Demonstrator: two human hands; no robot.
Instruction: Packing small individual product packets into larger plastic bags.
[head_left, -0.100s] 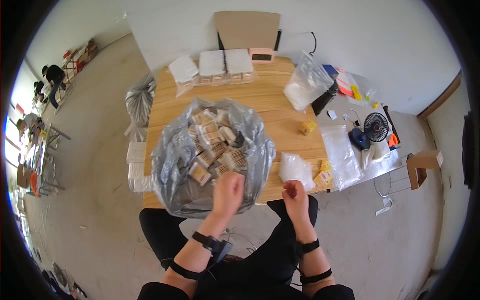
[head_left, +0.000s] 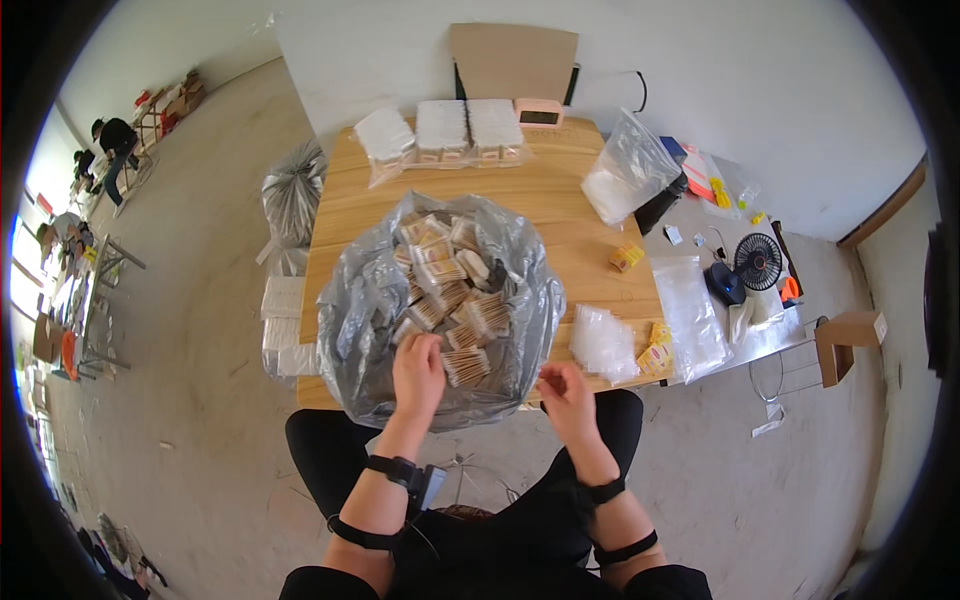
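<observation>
A large grey plastic bag [head_left: 350,300] lies spread wide on the wooden table in front of me. Inside it are several small clear packets of thin wooden sticks [head_left: 467,365], some with yellow and red labels. My left hand [head_left: 415,378] reaches over the bag's near part, its fingers curled together at the packets; what they grip is hidden. Near the bag's right rim is my right hand [head_left: 570,405], apart from the packets, with thumb and fingertips pinched together. Whether something thin is between them cannot be made out.
Clear plastic bags [head_left: 604,345] lie right of the grey bag, beside yellow cards [head_left: 656,352]. A small yellow box [head_left: 626,258] stands farther back. White packs [head_left: 442,128] line the far edge near a pink clock [head_left: 539,113]. A black fan [head_left: 757,262] is on the side table.
My left hand has moved left, over the spot where a labelled packet lay in sight. My right hand has come left, closer to the bag's rim. The whole view has shifted slightly.
</observation>
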